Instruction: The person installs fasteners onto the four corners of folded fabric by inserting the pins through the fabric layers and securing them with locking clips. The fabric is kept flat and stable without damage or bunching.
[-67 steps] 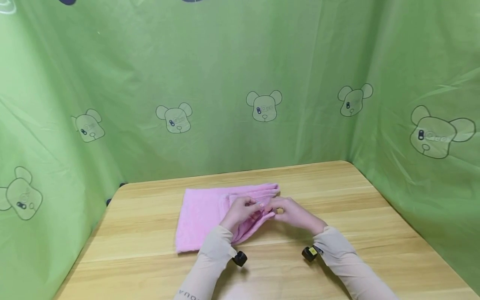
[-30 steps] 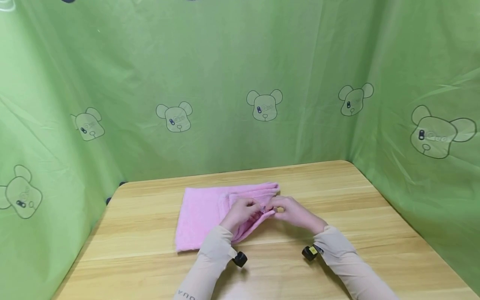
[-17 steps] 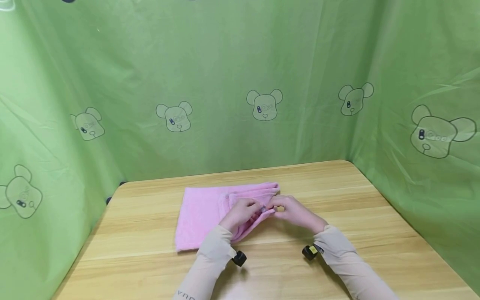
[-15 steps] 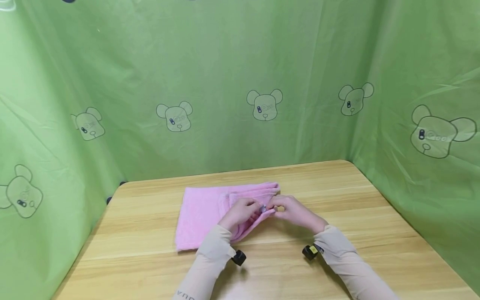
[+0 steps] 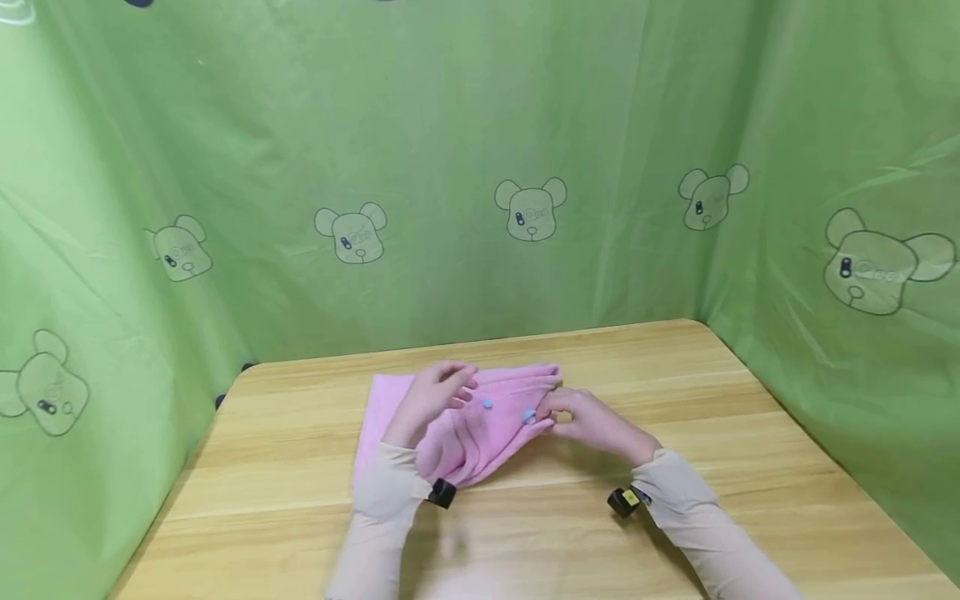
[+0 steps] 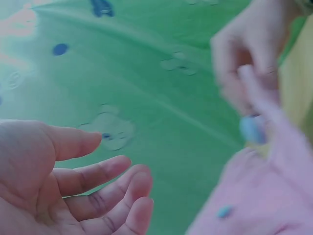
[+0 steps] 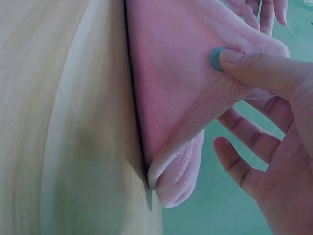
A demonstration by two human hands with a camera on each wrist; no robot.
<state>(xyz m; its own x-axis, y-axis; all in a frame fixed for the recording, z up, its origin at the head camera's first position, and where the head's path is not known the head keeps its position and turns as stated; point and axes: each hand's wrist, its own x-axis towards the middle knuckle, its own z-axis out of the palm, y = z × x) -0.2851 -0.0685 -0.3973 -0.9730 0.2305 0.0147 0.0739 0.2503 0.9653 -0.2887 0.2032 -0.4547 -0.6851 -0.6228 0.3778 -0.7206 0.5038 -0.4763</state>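
A folded pink plush cloth lies on the table, its near right edge lifted. My right hand pinches that edge. In the right wrist view the thumb presses beside a round blue button, with the other fingers behind the cloth. The head view shows a pale blue button by the right fingertips and a smaller blue button further left on the cloth. My left hand holds nothing, its fingers loosely bent and apart from the edge; in the head view it overlaps the cloth's left part.
The light wood table stretches around the cloth. Green curtains printed with bear heads rise behind and at both sides. A black wrist camera sits at the left cuff, another wrist camera at the right.
My left hand has let go of the cloth's edge and moved left and up, baring the small blue button and the folds. My right hand stays at the edge, almost unmoved.
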